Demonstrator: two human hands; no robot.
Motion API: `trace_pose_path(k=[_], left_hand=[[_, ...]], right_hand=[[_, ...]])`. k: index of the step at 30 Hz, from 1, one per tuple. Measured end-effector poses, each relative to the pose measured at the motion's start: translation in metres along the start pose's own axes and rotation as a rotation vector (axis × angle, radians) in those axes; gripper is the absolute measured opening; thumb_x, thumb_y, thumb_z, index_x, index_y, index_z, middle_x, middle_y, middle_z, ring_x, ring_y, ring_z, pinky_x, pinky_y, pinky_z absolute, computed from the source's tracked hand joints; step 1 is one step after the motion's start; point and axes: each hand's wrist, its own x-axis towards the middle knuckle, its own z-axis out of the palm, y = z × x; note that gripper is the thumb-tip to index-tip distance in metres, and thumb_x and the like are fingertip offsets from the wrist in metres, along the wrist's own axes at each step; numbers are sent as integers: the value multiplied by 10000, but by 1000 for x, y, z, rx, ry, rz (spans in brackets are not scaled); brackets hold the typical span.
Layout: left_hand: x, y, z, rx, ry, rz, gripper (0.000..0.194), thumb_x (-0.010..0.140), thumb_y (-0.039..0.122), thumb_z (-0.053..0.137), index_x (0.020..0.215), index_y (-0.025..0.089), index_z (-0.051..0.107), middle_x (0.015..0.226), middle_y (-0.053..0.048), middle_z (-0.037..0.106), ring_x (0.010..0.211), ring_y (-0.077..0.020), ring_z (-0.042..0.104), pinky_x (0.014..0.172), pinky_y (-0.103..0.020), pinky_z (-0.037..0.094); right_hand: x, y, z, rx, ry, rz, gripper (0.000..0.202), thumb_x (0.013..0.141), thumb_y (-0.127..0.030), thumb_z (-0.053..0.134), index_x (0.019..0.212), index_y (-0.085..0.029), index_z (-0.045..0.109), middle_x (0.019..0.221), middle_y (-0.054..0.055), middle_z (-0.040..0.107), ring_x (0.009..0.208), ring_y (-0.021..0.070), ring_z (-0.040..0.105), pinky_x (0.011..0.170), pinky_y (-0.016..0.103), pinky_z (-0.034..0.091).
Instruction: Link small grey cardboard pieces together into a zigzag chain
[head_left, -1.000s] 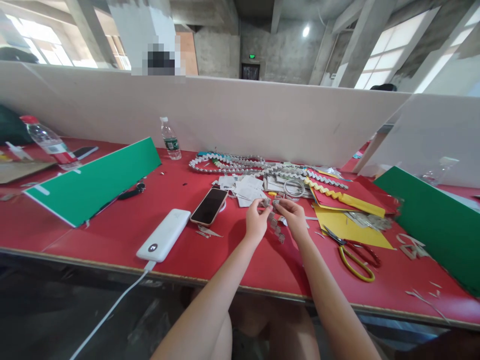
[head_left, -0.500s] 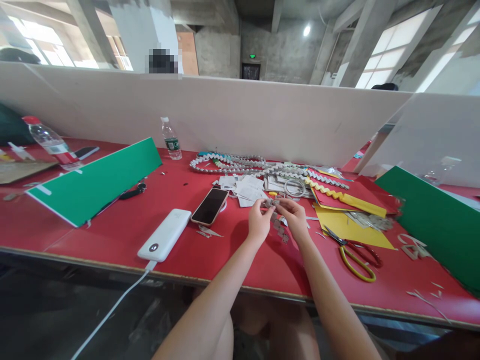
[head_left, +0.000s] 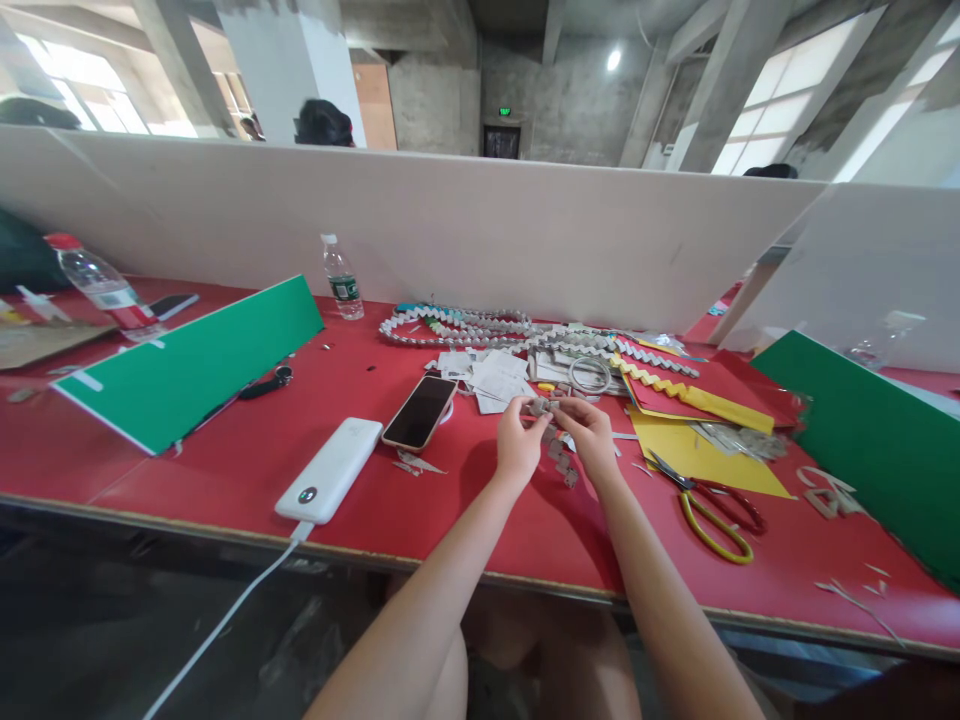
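Above the red table [head_left: 435, 510], my left hand [head_left: 520, 438] and my right hand [head_left: 589, 430] pinch the upper end of a grey folded paper strip [head_left: 559, 458] between their fingertips. The strip's zigzag tail hangs down between the hands. Behind them lie pale paper pieces [head_left: 499, 378] and a white ring-shaped coil [head_left: 590, 375]. Long grey zigzag chains [head_left: 457, 330] stretch along the back. A yellow folded strip [head_left: 697, 398] rests on red and yellow sheets [head_left: 705, 455] to the right.
Scissors [head_left: 705, 500] lie right of my hands. On the left are a phone [head_left: 420, 412], a white power bank [head_left: 330, 472] with a cable, a water bottle [head_left: 343, 280] and a green board [head_left: 195, 365]. Another green board [head_left: 870, 450] stands at right, and a white partition [head_left: 450, 230] behind.
Both hands stay in almost the same place, holding the paper strip. Its hanging tail has shifted very slightly.
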Motion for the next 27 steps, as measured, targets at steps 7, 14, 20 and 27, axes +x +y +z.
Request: trace_pose_path(k=[7, 14, 20, 27], left_hand=[[1, -5, 2, -25, 10, -18, 211, 716, 168, 616, 903, 160, 519, 879, -58, 612, 809, -167, 601, 728, -298, 486], [1, -4, 0, -37, -6, -18, 241, 703, 147, 625, 938, 154, 571, 919, -72, 634, 725, -147, 604, 689, -279, 488], [0, 1, -2, 13, 9, -10, 243, 693, 136, 628, 933, 138, 590, 915, -86, 645, 639, -135, 606, 599, -253, 487], [0, 6, -3, -7, 24, -28, 254, 665, 115, 659, 915, 140, 626, 911, -86, 665, 612, -135, 616, 583, -245, 485]], right_hand=[[0, -1, 0, -1, -20, 5, 233, 682, -366, 658, 851, -206, 669, 806, 39, 694, 750, 198, 626, 684, 324, 500], [0, -2, 0, -10, -11, 5, 259, 671, -385, 664, 855, -204, 680, 806, 43, 698, 751, 209, 635, 695, 341, 504], [-2, -5, 1, -3, -13, 9, 237, 682, -361, 662, 858, -204, 679, 782, 33, 694, 735, 196, 633, 686, 328, 502], [-3, -5, 0, -21, 8, -3, 270, 672, -394, 667, 860, -201, 687, 752, 32, 689, 702, 196, 624, 650, 322, 490]])
